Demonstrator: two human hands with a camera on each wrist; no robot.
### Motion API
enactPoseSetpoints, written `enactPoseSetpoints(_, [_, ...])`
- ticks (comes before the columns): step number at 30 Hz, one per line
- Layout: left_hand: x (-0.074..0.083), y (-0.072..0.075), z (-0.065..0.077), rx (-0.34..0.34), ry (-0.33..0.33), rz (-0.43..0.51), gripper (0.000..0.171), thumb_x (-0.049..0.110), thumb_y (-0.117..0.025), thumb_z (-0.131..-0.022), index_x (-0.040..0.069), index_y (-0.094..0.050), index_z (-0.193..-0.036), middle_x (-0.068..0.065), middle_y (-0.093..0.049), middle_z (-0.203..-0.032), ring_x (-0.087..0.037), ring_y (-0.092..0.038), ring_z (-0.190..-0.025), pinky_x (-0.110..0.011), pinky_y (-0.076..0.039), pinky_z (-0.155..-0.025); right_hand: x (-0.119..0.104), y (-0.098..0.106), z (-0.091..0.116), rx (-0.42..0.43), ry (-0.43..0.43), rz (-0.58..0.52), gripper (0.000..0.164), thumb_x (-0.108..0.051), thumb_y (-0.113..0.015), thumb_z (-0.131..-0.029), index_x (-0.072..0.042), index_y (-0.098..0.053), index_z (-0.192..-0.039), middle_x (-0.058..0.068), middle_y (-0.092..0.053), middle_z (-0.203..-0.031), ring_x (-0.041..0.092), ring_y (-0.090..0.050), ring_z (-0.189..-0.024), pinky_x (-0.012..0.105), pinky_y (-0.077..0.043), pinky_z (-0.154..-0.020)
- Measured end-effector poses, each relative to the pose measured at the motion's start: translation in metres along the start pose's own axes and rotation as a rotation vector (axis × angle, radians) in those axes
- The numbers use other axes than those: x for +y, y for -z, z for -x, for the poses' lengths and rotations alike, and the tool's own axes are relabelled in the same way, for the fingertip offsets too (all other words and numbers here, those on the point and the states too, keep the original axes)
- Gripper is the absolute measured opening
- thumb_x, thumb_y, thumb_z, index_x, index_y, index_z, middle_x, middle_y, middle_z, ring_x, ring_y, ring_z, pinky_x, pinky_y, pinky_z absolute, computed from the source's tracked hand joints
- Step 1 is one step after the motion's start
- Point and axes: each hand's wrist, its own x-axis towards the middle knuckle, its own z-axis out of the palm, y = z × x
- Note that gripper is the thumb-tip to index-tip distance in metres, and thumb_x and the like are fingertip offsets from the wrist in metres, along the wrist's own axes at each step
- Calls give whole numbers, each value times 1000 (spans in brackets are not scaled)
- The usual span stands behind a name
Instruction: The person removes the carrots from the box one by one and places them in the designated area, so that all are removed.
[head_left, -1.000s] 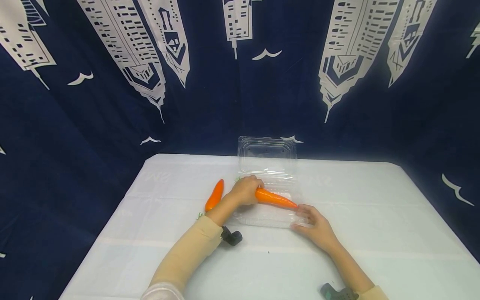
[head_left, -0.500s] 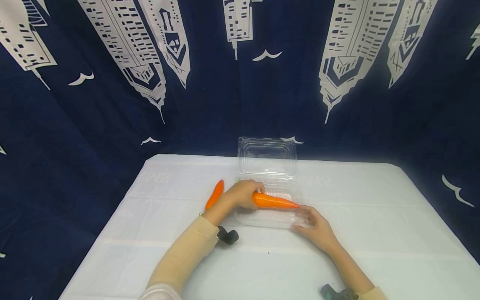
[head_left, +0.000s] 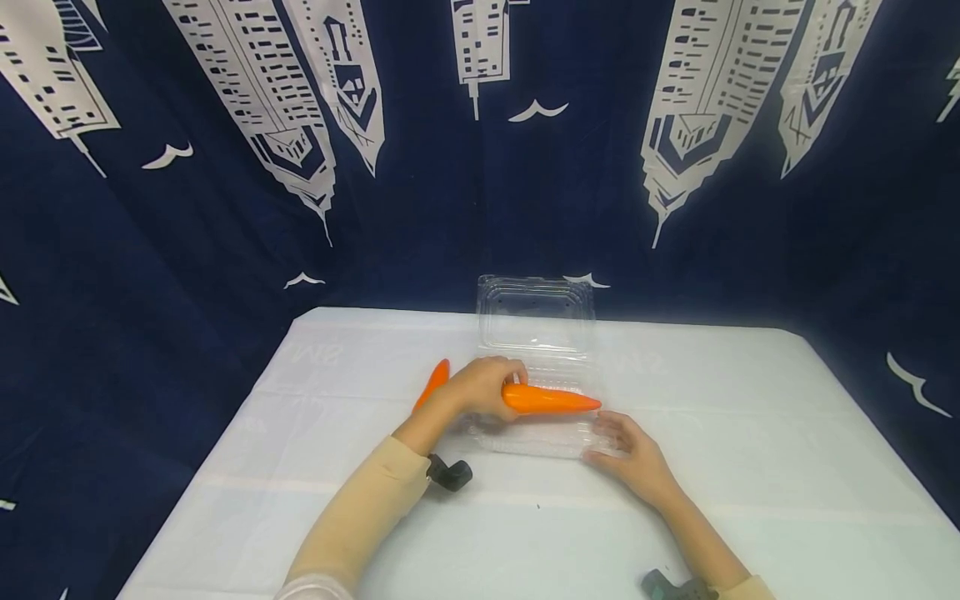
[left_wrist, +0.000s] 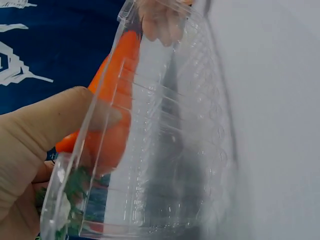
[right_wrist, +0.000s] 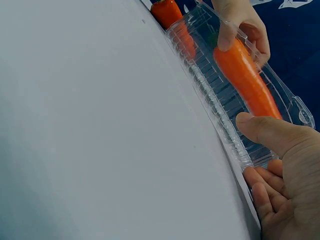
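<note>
My left hand (head_left: pixel 482 388) grips an orange carrot (head_left: pixel 551 401) by its thick end, the tip pointing right. The carrot lies lengthwise over the base of a clear plastic clamshell container (head_left: pixel 536 442); whether it touches the bottom I cannot tell. Green leafy top (left_wrist: pixel 75 200) shows below the left thumb in the left wrist view. At the container's right end, my right hand (head_left: pixel 637 462) holds the corner, its thumb (right_wrist: pixel 260 129) in front and the fingers curled against the end wall. A second carrot (head_left: pixel 433 383) rests on the table left of the container, partly hidden by the left arm.
The container's transparent lid (head_left: pixel 536 317) stands raised at the back. A white cloth covers the table (head_left: pixel 750 433), with a dark blue patterned curtain (head_left: pixel 570 183) behind it. Dark wrist cameras (head_left: pixel 450 475) sit on both wrists.
The left hand has shifted slightly left and lower with the carrot, which has turned from slanting to nearly level. My right hand has stayed at the container's end.
</note>
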Motion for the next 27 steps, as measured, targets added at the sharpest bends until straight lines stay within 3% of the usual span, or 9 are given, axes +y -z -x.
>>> enactPoseSetpoints(9, [-2,5,7,133,45,132,43,28,-79,-59,22,-58,-96,8,-58,-82,-10,-53,-77,-26,-44,-70,1,0,-1,-5,-28,25,70,-35,-75,-74,-7,-44,-131,13,-56,-123,31,-53,-112,44,-44,-90])
enactPoseSetpoints(18, [-3,6,15,234,137,373,42,24,-81,-62,21,-56,-97,4,-61,-88,-12,-57,-78,-28,-48,-68,-1,0,-2,-6,-29,25,70,-34,-76,-74,-6,-44,-131,14,-56,-123,32,-53,-112,45,-42,-91])
enactPoseSetpoints(27, [-1,9,29,327,215,448,41,26,-80,-66,22,-56,-99,2,-63,-93,-14,-57,-78,-29,-49,-65,-1,-1,-1,6,-10,25,69,-32,-76,-74,-6,-45,-131,14,-57,-122,32,-53,-111,44,-42,-92])
